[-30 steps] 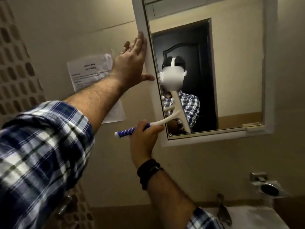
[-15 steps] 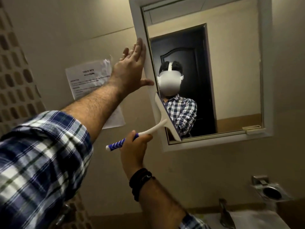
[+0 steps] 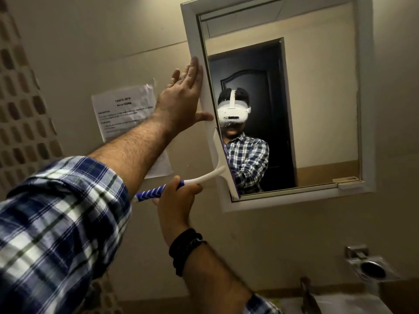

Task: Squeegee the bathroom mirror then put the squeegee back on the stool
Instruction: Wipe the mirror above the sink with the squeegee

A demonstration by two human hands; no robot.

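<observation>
One stroke has just run out: the squeegee (image 3: 223, 165), which a second ago sat further in on the glass, now has its blade against the mirror (image 3: 317, 109) at the left frame (lower half). Right hand (image 3: 175, 200) is wrapped around the striped handle; left hand (image 3: 183, 98), fingers spread flat, braces the frame. Glass further right likely awaits; the stool isn't visible.

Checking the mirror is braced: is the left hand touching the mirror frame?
Touching. The head view shows the left hand flat against the mirror frame, its thumb lapping the frame's front edge.
</observation>
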